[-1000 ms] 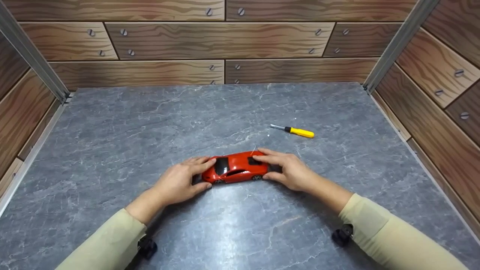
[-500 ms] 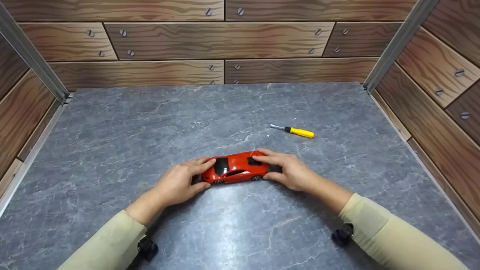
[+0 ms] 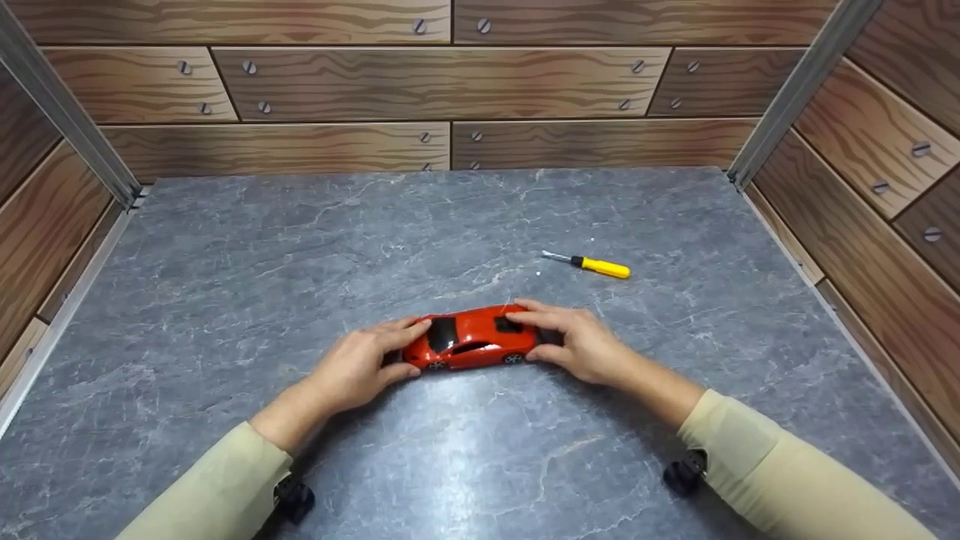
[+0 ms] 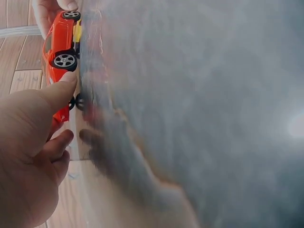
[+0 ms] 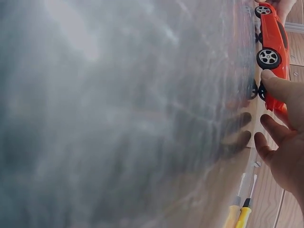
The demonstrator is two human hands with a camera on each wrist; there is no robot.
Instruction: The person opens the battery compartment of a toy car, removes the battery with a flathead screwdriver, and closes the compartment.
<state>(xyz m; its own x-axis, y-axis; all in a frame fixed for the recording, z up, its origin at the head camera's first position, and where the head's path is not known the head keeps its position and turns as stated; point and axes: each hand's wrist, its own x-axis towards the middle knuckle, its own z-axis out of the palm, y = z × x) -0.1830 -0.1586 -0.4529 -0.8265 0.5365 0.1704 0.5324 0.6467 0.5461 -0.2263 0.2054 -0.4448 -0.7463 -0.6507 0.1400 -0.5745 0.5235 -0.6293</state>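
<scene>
A red toy car [image 3: 476, 328] with a dark windscreen stands near the middle of the grey marbled table, its nose to the left. My left hand [image 3: 352, 367] grips the front end, index finger over the bonnet and thumb low on the near side. At the rear, my right hand [image 3: 589, 343] holds the car with fingers over the top and far side, thumb by the near rear corner. The left wrist view shows the thumb [image 4: 64, 88] close by a front wheel. In the right wrist view, spoked wheels [image 5: 268, 58] sit close over the shiny surface.
Beyond the car, to the right, lies a slotted screwdriver [image 3: 604, 268] with a yellow handle, its tip pointing left. Tiny white specks [image 3: 538, 273] dot the table near it. Wood-patterned panels [image 3: 442, 82] wall the back and both sides, with metal posts [image 3: 799, 82] at the corners.
</scene>
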